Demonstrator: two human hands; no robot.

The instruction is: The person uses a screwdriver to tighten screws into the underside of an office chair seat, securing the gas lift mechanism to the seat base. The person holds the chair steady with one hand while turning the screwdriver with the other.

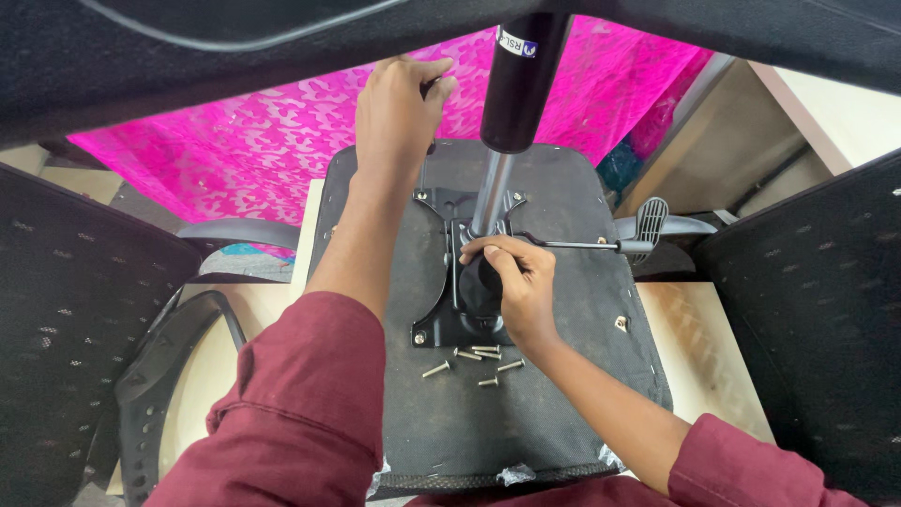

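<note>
Inspection finds the right hand (511, 277) closed on the black mechanism plate (450, 282) at the centre of the upturned seat (526, 404), left hand (399, 108) gripping the seat's far edge; loose screws (474, 361) should stay within reach, plate held square.

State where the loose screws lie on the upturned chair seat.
In the head view, the loose screws lie on the seat underside, beside the metal mounting plate, below the right hand.
</note>
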